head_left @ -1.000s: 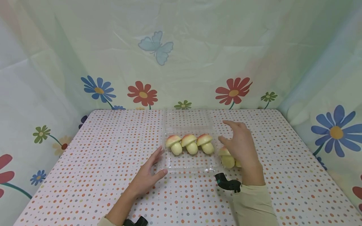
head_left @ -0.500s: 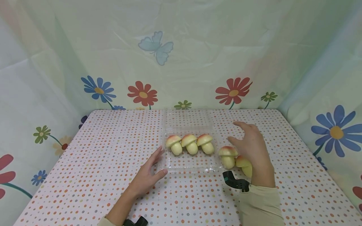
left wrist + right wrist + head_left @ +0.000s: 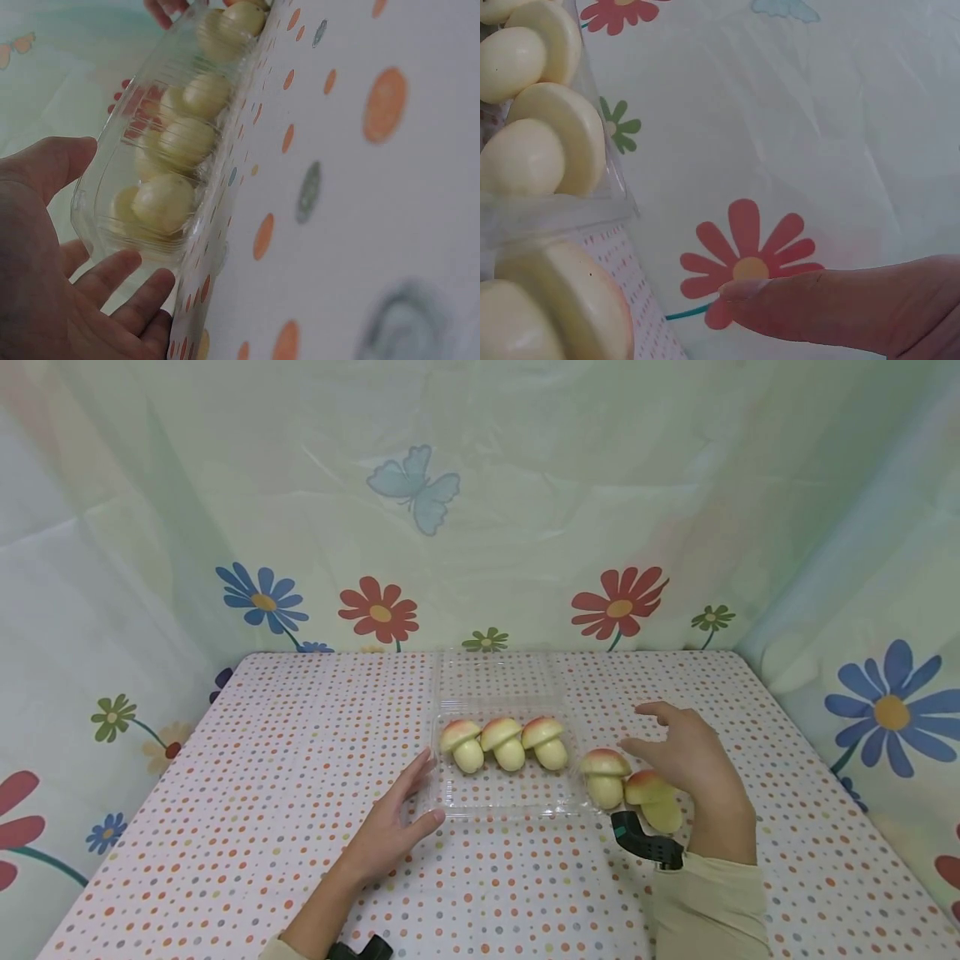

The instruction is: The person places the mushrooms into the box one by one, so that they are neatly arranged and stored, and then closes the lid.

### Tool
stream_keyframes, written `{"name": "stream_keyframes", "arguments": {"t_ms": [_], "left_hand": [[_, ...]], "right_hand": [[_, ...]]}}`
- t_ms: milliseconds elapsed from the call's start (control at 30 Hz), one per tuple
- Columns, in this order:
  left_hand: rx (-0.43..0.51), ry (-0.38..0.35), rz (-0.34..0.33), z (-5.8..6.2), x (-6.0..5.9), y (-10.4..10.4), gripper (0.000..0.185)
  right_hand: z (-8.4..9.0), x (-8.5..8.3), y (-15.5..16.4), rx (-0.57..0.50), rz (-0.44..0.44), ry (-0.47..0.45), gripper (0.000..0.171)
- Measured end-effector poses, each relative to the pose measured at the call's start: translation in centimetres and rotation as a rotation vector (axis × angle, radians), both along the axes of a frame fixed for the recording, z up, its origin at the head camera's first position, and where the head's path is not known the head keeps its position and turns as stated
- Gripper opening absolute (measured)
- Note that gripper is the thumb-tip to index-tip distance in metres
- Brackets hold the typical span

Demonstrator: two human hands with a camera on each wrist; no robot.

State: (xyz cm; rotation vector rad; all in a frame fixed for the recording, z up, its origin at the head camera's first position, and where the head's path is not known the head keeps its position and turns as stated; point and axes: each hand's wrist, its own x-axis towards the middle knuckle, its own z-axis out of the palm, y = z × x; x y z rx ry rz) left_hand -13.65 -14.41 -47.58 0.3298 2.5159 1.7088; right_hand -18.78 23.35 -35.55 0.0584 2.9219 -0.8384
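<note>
A clear plastic clamshell tray (image 3: pixel 510 797) lies open mid-table with three cream, red-capped toy mushrooms (image 3: pixel 508 742) in a row inside. My left hand (image 3: pixel 405 802) rests flat against the tray's near left corner, fingers straight. The left wrist view shows that hand (image 3: pixel 52 247) beside the tray wall (image 3: pixel 112 187), with mushrooms (image 3: pixel 165 202) behind it. Two loose mushrooms (image 3: pixel 606 775) (image 3: pixel 654 797) lie on the cloth just right of the tray. My right hand (image 3: pixel 667 743) hovers over the far-right one, fingers relaxed, holding nothing. One finger (image 3: pixel 855 300) shows near a loose mushroom (image 3: pixel 562 307).
The table wears a white cloth (image 3: pixel 262 793) with coloured dots. Flower-printed sheets (image 3: pixel 480 527) wall it in at the back and both sides. The tray's clear lid (image 3: pixel 498 677) lies open toward the back wall. Black wrist camera mounts (image 3: pixel 637 842) sit at each cuff.
My right hand has drawn right and toward me, uncovering the two loose mushrooms beside the tray. The left hand and the tray have not moved.
</note>
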Motion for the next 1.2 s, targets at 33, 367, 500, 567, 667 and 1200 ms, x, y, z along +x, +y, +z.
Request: {"name": "stream_keyframes", "arguments": {"t_ms": [33,367,500,567,667,1200], "left_hand": [[-0.002,0.002,-0.002,0.0,0.0,0.0,0.083],[-0.007,0.007,-0.003,0.0,0.1,-0.1,0.083],[-0.002,0.005,-0.006,0.0,0.1,-0.1,0.083],[0.001,0.003,-0.007,0.0,0.1,-0.1,0.083],[0.004,0.005,-0.011,0.0,0.1,-0.1,0.083],[0.002,0.015,-0.012,0.1,0.1,-0.1,0.084]], "right_hand": [[0.0,0.0,0.2,0.004,0.001,-0.023,0.069],[-0.1,0.1,2.0,-0.041,0.033,-0.209,0.073],[-0.5,0.1,2.1,-0.086,0.023,-0.27,0.075],[-0.8,0.2,2.1,-0.102,0.021,-0.3,0.074],[-1.0,0.2,2.2,-0.124,0.018,-0.339,0.072],[-1.9,-0.1,2.7,-0.146,0.037,-0.354,0.058]]}}
